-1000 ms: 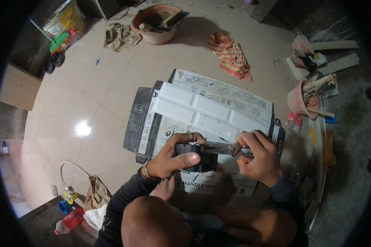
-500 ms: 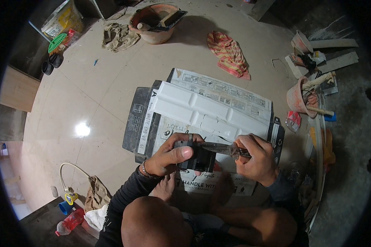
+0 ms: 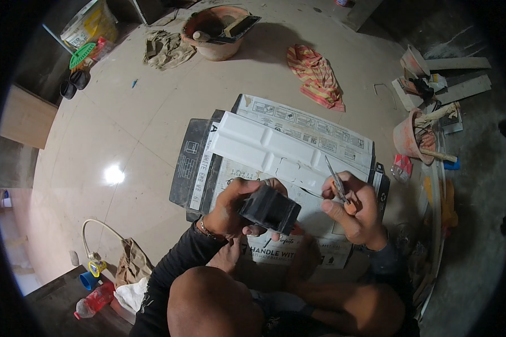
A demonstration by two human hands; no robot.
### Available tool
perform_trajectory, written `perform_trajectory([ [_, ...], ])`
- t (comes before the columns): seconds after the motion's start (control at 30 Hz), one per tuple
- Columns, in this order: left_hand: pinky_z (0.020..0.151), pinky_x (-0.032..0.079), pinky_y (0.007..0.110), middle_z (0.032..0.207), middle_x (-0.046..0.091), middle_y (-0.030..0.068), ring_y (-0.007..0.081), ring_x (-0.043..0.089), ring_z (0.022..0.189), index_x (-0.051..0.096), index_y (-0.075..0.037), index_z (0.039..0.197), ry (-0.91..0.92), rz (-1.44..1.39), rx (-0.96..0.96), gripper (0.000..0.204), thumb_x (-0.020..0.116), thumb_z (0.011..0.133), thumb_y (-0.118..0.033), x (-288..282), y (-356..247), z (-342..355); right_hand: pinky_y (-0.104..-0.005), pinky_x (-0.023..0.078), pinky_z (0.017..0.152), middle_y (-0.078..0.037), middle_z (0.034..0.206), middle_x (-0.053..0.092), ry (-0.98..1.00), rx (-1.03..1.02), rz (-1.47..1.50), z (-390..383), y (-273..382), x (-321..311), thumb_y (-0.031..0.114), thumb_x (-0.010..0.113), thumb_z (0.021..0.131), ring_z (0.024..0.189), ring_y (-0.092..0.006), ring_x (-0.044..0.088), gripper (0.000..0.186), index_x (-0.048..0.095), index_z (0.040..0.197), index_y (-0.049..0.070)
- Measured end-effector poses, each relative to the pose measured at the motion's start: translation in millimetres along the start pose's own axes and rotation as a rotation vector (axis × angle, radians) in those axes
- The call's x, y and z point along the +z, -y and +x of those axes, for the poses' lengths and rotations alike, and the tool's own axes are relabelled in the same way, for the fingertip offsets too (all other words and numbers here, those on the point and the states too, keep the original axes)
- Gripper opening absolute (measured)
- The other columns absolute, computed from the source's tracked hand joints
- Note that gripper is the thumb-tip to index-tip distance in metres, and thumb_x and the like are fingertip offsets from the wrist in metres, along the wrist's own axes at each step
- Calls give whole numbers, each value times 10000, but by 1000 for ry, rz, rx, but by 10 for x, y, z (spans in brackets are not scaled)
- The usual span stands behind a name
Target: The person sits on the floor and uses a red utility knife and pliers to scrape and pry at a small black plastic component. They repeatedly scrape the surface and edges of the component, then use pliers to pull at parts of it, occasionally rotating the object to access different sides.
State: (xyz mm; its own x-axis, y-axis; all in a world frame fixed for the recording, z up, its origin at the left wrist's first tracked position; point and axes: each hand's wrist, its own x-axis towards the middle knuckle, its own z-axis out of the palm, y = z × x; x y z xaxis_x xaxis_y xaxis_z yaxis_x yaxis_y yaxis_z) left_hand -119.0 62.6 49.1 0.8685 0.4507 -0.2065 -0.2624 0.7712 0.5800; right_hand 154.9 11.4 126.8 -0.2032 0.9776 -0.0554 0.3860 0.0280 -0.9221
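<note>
My left hand [image 3: 229,209] is wrapped round a black box-shaped block [image 3: 271,209], which has a dark recess on its near side. To its right, my right hand [image 3: 361,212] grips a small scraper [image 3: 337,182] with an orange handle and a flat metal blade. The blade points up and away, seen nearly edge-on, apart from the block. Beneath both hands lies flattened printed cardboard [image 3: 343,140], with a white ribbed panel [image 3: 264,143] on top that has dark crack-like lines near its middle.
A mortar-stained tub [image 3: 216,51] with a trowel-like tool across it stands on the tiles at the back. A striped cloth [image 3: 315,76] lies right of it. At right are a small bucket [image 3: 407,137] and boards [image 3: 461,87]. A red bottle [image 3: 98,300] sits lower left.
The scraper has come away from the block, its blade swinging from pointing left to pointing up and away. My left hand has tilted the block.
</note>
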Motion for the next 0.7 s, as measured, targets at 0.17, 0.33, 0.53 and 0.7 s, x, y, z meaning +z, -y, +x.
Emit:
perform_trajectory([
  [0.17, 416, 505, 283, 939, 769, 240, 280, 740, 616, 651, 34, 1275, -193, -161, -156, 765, 410, 1072, -663, 93, 210, 127, -278, 559, 785, -53, 991, 688, 182, 215, 429, -39, -29, 145, 74, 755, 989, 894, -99, 662, 292, 628, 1234, -24],
  [0.33, 770, 601, 319, 1112, 745, 144, 216, 758, 988, 602, -34, 1360, -487, -55, -49, 732, 390, 1097, -684, 44, 373, 301, -269, 582, 781, -48, 975, 693, 107, 232, 602, -38, -194, 350, 56, 733, 1005, 866, -90, 673, 206, 642, 1179, -6],
  [0.53, 1075, 494, 334, 1397, 567, 124, 187, 585, 1275, 381, -62, 1504, -203, 376, 573, 746, 852, 939, -188, 83, 447, 270, -274, 516, 754, -7, 918, 611, -98, 460, 914, -73, -267, 433, 60, 670, 1033, 810, -78, 588, 79, 636, 1097, 28],
  [0.7, 1059, 485, 311, 1311, 569, 65, 145, 579, 1211, 343, -69, 1533, -290, 313, 448, 865, 862, 847, 26, 88, 347, 200, -357, 542, 904, -100, 1017, 667, -13, 182, 368, -89, -226, 178, 48, 733, 903, 992, -184, 668, 286, 633, 1152, -47],
])
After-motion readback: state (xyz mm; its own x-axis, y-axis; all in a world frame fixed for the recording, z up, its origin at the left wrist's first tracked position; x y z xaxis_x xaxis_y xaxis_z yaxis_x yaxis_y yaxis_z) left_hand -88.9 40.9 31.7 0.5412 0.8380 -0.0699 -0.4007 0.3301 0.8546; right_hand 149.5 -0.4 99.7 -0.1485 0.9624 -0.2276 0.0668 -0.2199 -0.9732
